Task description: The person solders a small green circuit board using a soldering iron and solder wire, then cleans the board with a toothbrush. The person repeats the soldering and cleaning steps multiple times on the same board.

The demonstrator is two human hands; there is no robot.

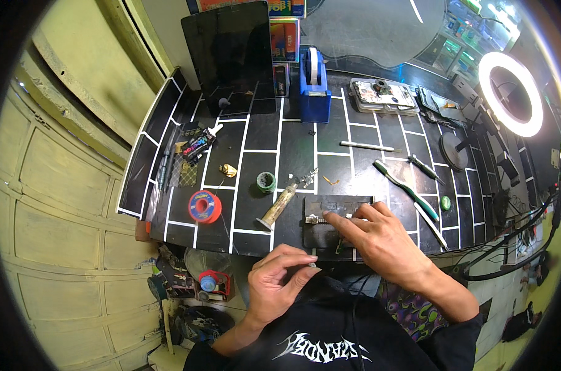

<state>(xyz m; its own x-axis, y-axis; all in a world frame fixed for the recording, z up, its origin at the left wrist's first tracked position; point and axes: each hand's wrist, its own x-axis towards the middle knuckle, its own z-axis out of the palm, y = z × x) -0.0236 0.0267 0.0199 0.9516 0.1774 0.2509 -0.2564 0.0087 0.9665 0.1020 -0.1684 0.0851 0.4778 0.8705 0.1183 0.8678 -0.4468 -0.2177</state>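
Observation:
My left hand point(279, 281) is in front of the bench's near edge, thumb and fingertips pinched together on a small pale piece point(313, 263) too small to name. My right hand point(382, 241) reaches over a dark metal clamping fixture point(317, 235). Its index finger stretches out and touches the fixture's top by a small spring and metal block, with the other fingers bent and apart from it. What lies under the right palm is mostly hidden. Left of the fixture lies a slanted syringe-like tube point(279, 207), and beside that a small green-rimmed jar point(266, 182).
On the black bench with white lines point(262, 139) are a red solder spool point(205, 206), a green-and-white brush point(398, 185), a slim white-handled tool point(370, 146) and a screwdriver point(425, 168). Behind stand a blue tape dispenser point(315, 99), a dark panel point(231, 59) and a lit ring lamp point(487, 74).

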